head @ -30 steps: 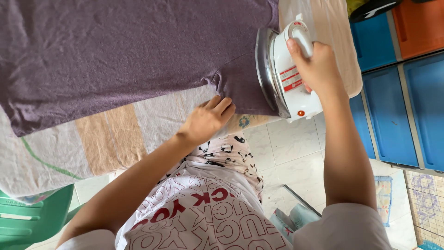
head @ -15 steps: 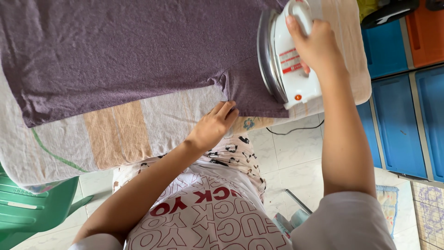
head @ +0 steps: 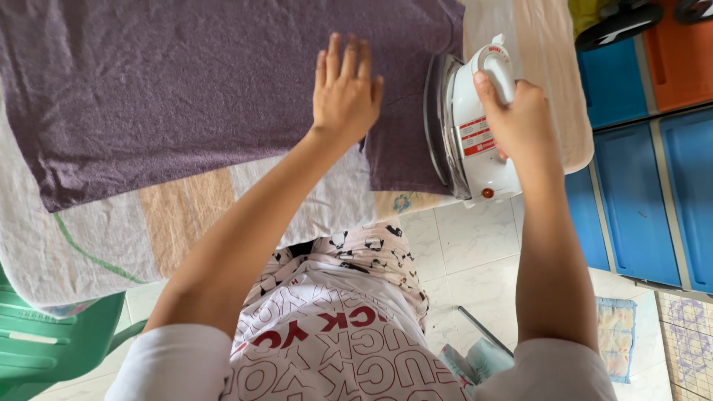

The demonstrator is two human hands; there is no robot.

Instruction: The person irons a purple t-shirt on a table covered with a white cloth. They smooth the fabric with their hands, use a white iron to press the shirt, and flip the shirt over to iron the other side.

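Purple shirt (head: 186, 82) of soft nubby knit lay spread on striped padded board cover (head: 186, 215), left hand (head: 345, 93) rested flat on it with fingers splayed, holding nothing, right hand (head: 523, 122) gripped tight round handle of white iron (head: 468, 126) with shiny metal soleplate, sitting on shirt's sleeve, blue plastic drawers (head: 639, 193) alongside, contents hidden.

Pale glossy floor tiles (head: 475, 245) fill the middle and catch bright daylight. At three o'clock stand blue storage drawers (head: 631, 200), with an orange drawer (head: 679, 44) at one o'clock. A green plastic chair (head: 52, 341) sits at eight o'clock.
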